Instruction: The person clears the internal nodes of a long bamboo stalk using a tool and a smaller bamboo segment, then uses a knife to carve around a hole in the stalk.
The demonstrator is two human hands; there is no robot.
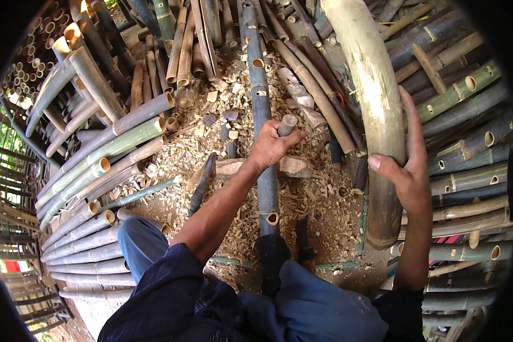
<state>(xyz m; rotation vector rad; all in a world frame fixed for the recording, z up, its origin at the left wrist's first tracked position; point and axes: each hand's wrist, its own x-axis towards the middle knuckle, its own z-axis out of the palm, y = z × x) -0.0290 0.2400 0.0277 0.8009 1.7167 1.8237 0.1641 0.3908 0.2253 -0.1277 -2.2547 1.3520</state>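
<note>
My left hand (273, 145) is closed round a short wooden handle (288, 123), its round butt end facing up. It looks like a chisel; the blade is hidden below my fist. The fist is over a long dark bamboo pole (266, 196) with holes cut along it, which runs away from between my legs. At the right, my right hand (406, 162) grips a thick, pale, club-like mallet (376, 97), thumb in front and fingers round its far side. The mallet's upper part is scuffed and frayed, its lower end darker and rounded.
Wood chips (222, 199) cover the ground round a wooden block (293, 166) under the pole. A dark-wrapped tool (199, 185) stands left of it. Bamboo poles (119, 137) lie stacked at the left, more holed poles (467, 142) at the right, others upright at the back.
</note>
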